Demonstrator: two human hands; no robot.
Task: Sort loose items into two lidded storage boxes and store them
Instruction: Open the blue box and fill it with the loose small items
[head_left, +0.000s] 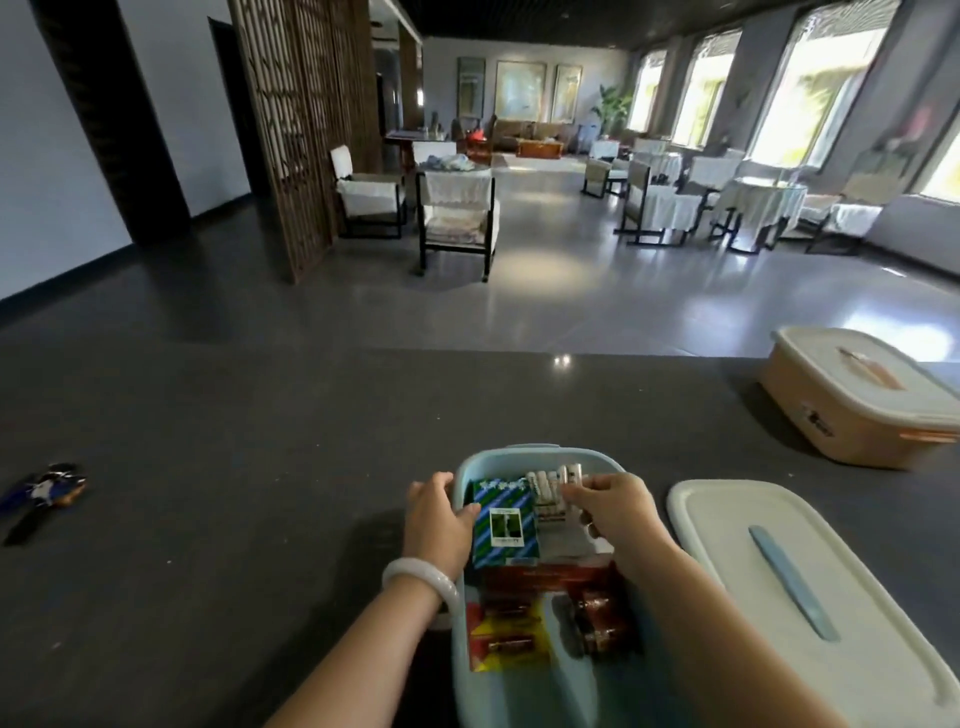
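Observation:
An open light-blue storage box (511, 456) stands on the dark table right in front of me. Inside lie a green-and-blue striped packet (503, 519), white tubes (545, 486), battery packs (506, 631) and dark bottles (602, 621). My left hand (439, 514) grips the box's left rim beside the striped packet. My right hand (615, 512) is inside the box with fingers closed on the white tubes. The box's white lid (810, 587) with a blue handle lies flat to the right. A peach storage box (862, 395) with its lid on sits at the far right.
A small blue and orange object (44, 491) lies on the table at far left. Beyond the table's far edge (363, 349) is open floor with chairs (457, 218) and covered tables (763, 200).

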